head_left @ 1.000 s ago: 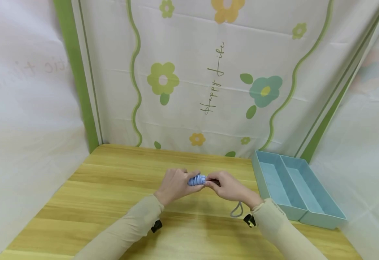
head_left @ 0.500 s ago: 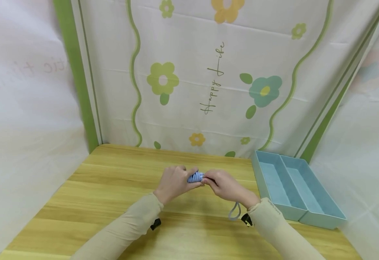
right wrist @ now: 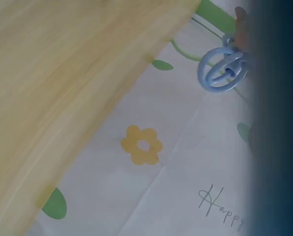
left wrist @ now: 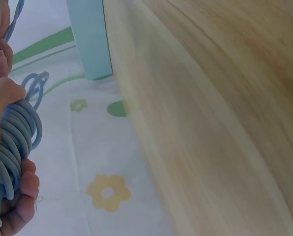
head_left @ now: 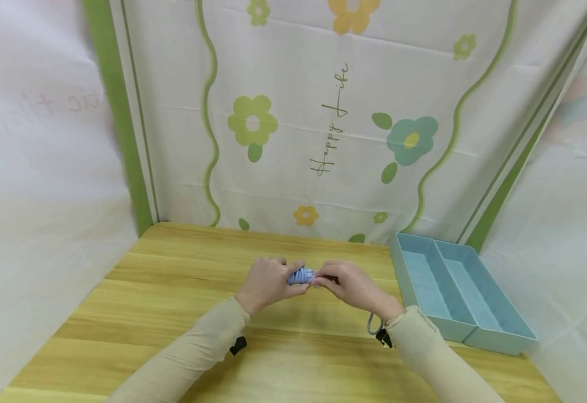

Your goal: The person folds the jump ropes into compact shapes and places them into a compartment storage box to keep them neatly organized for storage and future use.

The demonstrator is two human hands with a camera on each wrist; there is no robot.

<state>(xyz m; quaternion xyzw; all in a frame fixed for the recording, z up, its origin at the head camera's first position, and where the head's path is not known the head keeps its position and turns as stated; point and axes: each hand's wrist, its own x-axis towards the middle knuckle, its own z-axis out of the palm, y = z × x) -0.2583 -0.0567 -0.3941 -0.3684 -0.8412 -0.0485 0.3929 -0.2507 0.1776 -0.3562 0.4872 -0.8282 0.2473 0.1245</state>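
Note:
A light blue cord is wound into a tight coil [head_left: 300,276] above the middle of the table. My left hand [head_left: 267,282] grips this coil, thumb on one side and fingers curled on the other. Close up in the left wrist view, the windings [left wrist: 14,142] lie side by side, with a small loop standing out at the end. At the coil's right end, my right hand [head_left: 351,284] pinches the cord between thumb and fingers. A loose loop of cord [head_left: 370,323] hangs below the right wrist. Dark edge cover hides the right hand's grip in the right wrist view, where only cord loops [right wrist: 220,73] show.
A light blue two-compartment tray [head_left: 424,285] stands on the right of the wooden table [head_left: 172,280]. Behind the table hangs a white curtain [head_left: 293,112] with printed flowers. More white cloth hangs at both sides.
Both hands have shifted slightly to the left with the coil. The loose loop under the right wrist has swung and now shows less, closer to the wrist.

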